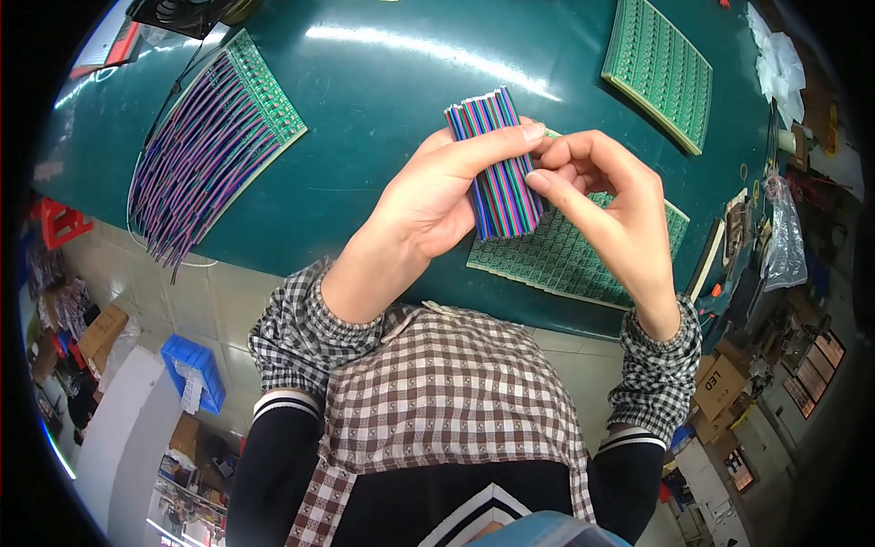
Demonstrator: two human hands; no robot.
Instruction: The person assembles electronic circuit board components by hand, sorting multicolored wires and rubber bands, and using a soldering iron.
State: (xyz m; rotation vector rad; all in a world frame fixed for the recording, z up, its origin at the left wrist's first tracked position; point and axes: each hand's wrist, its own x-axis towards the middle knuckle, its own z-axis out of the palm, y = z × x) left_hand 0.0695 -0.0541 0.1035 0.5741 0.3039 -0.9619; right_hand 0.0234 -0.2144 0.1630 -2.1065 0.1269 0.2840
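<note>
My left hand [436, 187] is wrapped round a bundle of short cut wires [501, 173] in blue, green, pink and black, its thumb lying across the front. The wires stand tilted above the table, pale tips at the top. At the bundle's right edge, my right hand [612, 187] has its fingers curled and its thumb close to the index finger; whether a wire is between them is hidden. Beneath both hands lies a green circuit board panel [583, 251], partly covered. To the left rests another circuit board panel [264, 91] with many long wires [200, 164] attached.
A stack of green circuit board panels [658, 73] lies at the far right of the green table [365, 100]. Tools and a clear plastic bag [784, 232] crowd the right edge. A black fan [182, 14] stands far left; a blue crate [193, 372] is below the table.
</note>
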